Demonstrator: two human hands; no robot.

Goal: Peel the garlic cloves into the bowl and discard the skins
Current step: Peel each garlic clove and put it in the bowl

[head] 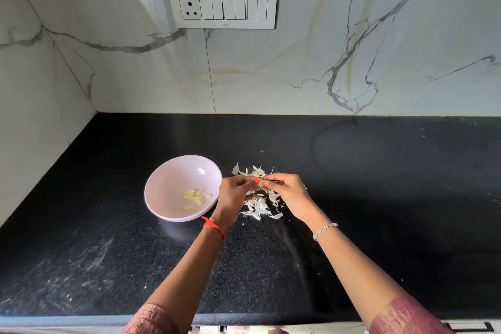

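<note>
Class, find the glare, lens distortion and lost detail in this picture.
Head view: the wide lens slants seams of the white marble wall; glare spots the pale pink round bowl; the black speckled stone counter has dull sheen beside it; the pale garlic piece pinched between left hand and right hand is unresolved.

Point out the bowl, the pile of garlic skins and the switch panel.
bowl [168, 184]: head view, bare inner wall.
pile of garlic skins [256, 210]: head view, its near part.
switch panel [222, 7]: head view, middle of its face.

Glossy speckled black stone counter [379, 198], veined marble wall [271, 67], papery skins [257, 209].
</note>
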